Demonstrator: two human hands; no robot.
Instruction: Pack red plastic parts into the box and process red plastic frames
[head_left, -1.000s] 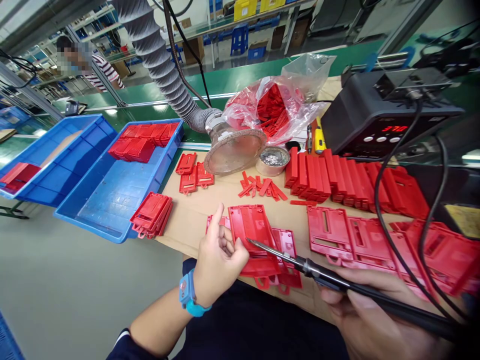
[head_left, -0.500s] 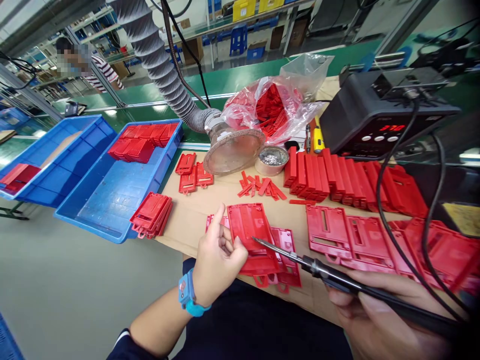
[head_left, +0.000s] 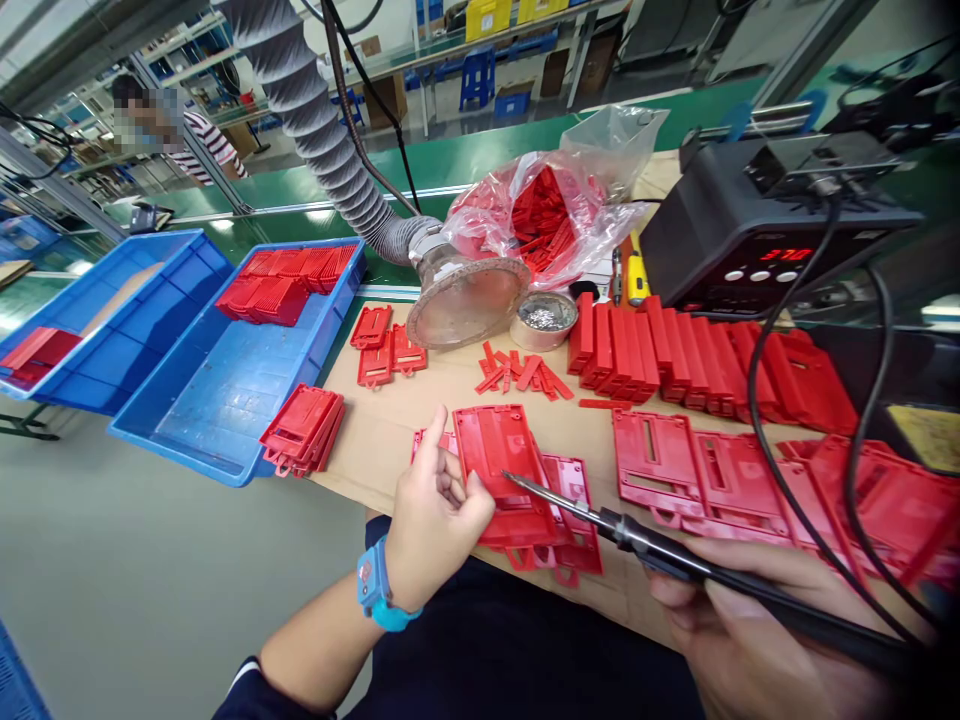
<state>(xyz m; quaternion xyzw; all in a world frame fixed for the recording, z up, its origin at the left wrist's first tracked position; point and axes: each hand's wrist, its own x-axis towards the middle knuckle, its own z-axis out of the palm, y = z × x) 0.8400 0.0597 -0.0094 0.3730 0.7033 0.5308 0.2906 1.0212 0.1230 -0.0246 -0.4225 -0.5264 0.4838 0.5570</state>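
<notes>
hands apart. left hand [head_left: 435, 495] curled against the edge of a red panel [head_left: 495, 450], grip unclear. right hand [head_left: 757, 625] clamped on a soldering iron [head_left: 780, 600], tip just above the panel. more red panels [head_left: 660, 465] lay beyond the right hand.

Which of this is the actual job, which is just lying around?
Job:
left hand on a red plastic housing
right hand gripping a soldering iron, tip over that housing
soldering station

Lying about:
blue plastic tray
bagged red parts
stacked red housings
fume extractor hose
</notes>
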